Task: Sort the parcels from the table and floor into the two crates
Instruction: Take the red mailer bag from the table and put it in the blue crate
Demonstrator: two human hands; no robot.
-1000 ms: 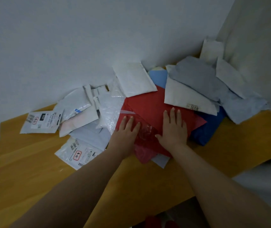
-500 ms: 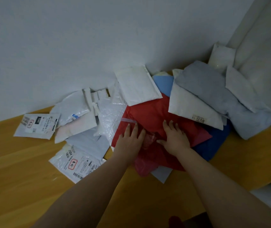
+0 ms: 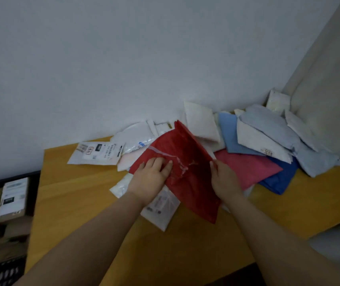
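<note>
Head view: a red mailer bag (image 3: 187, 174) is held tilted above the wooden table (image 3: 78, 203), raised off the parcel pile against the wall. The left hand (image 3: 151, 180) is laid on the bag's left face, fingers curled over it and gripping. The right hand (image 3: 225, 180) is clamped on the bag's right edge, thumb on the near side; its fingers are hidden behind the bag. Both forearms are stretched forward from the table's near edge. A pink mailer (image 3: 249, 168) lies on the table just right of the bag, a dark blue one (image 3: 280, 178) beyond it. A white labelled parcel (image 3: 98, 152) lies near the table's left rear edge. Bare wood is seen along the near edge and left side.
</note>
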